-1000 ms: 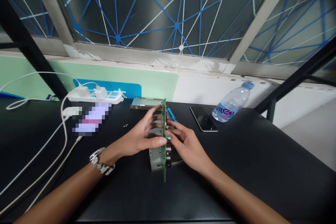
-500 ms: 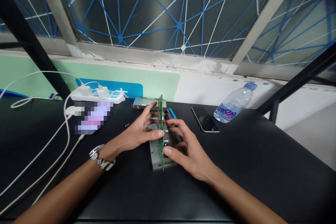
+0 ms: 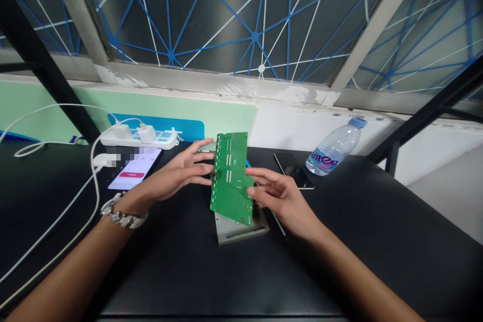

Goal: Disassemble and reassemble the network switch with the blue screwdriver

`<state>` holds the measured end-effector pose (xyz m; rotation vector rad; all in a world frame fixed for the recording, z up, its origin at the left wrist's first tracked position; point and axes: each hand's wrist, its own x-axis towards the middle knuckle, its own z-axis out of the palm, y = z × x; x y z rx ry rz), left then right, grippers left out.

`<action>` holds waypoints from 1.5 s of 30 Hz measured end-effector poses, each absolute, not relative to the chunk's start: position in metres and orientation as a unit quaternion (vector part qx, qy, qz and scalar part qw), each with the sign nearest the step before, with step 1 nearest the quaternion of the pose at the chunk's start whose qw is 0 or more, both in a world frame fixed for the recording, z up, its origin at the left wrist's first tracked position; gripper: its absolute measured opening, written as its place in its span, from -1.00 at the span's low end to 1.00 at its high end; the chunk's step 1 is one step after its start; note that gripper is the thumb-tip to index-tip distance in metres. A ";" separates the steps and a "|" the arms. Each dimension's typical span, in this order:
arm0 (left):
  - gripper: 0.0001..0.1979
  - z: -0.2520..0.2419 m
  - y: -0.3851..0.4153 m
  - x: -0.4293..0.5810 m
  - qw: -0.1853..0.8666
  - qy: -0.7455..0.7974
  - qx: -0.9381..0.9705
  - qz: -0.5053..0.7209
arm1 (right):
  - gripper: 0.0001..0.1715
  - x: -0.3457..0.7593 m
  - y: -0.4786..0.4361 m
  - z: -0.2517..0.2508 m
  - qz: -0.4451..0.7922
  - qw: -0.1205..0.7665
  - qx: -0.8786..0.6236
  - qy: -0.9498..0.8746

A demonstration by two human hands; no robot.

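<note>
Right hand [image 3: 285, 201] is pinching the right edge of the green circuit board [image 3: 234, 181], thumb lying on the face turned to the person, index finger meeting the edge just farther off, remaining fingers curling loosely beside it. Gap between thumb and index is staying narrow, only board edge between them. Left hand [image 3: 175, 178] is spreading its fingers wide, fingertips reaching the board's left edge; not closing round it, and cannot tell if the tips are pressing or only hovering just beside. Board is standing up at a tilt over the grey metal case [image 3: 234, 234], hiding most of it; case's near end is showing below, and cannot tell if board and case are touching. Case is lying on the black table [image 3: 339, 266]. Thin rod [image 3: 279, 226] is lying just right of the case, under the right hand. Farther right, a dark phone [image 3: 289, 167] is lying partly behind the right hand, with a water bottle [image 3: 332, 151] standing just right of it. On the left, a lit phone [image 3: 136, 173] is lying beyond the left wrist, which is wearing a metal-band watch [image 3: 124, 215]; far behind it a white power strip [image 3: 160, 137] is holding two plugs
</note>
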<state>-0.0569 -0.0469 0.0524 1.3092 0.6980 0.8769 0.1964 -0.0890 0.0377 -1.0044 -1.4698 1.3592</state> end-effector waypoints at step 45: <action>-0.59 0.043 -0.050 -0.051 0.696 0.371 0.600 0.136 | -0.56 0.204 -0.085 0.039 0.219 0.501 -0.263 -0.795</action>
